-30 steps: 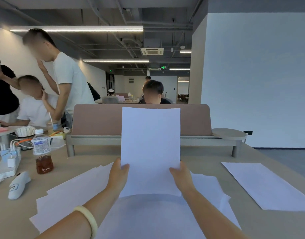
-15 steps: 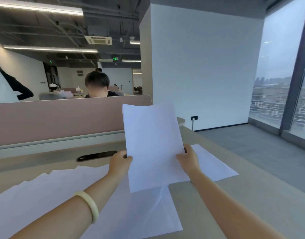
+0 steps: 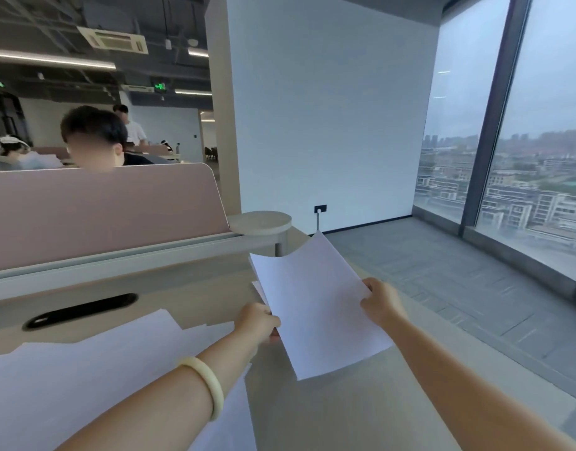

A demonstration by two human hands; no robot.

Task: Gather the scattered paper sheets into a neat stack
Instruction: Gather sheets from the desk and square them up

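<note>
Both my hands hold a white paper sheet (image 3: 315,307) tilted low over the right end of the beige desk (image 3: 329,415). My left hand (image 3: 255,322) pinches its left edge; my right hand (image 3: 382,301) grips its right edge. A sliver of another sheet (image 3: 258,288) on the desk shows just behind the held sheet's left edge. Several loose white sheets (image 3: 94,382) lie spread and overlapping on the desk to the left, under my left forearm.
A pink divider panel (image 3: 101,213) and its grey rail run along the desk's back. A black cable slot (image 3: 80,310) sits in the desk at left. The desk's right edge drops to grey floor by the window. A person sits behind the divider.
My head has turned further right. The held sheet has come down from nearly upright and moved right, over the sheet lying at the desk's right end.
</note>
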